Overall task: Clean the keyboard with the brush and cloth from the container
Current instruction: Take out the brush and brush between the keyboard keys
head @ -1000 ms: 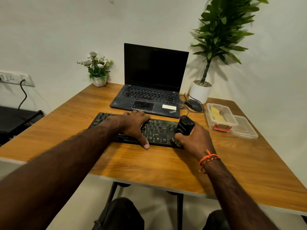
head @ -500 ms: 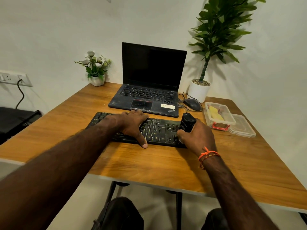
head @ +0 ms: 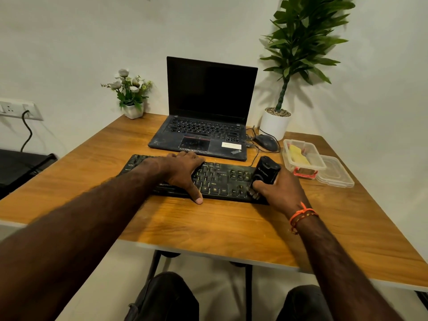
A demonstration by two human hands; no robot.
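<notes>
A black keyboard [head: 215,179] is brushed at its right end while being steadied on the wooden desk [head: 208,225]

The left hand [head: 183,170] is laid flat on the keys with fingers extended, thumb at the near edge. A black brush [head: 266,172] is gripped by the right hand [head: 280,191], its bristles pressed onto the rightmost keys. The clear container [head: 303,158], with a yellow cloth [head: 297,154] inside, is placed just right of the keyboard, its lid [head: 335,172] beside it, a laptop [head: 208,117] behind

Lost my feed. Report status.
Left hand flat on keyboard. Right hand grips brush at right end. Cloth in container. Nothing blocking.
</notes>
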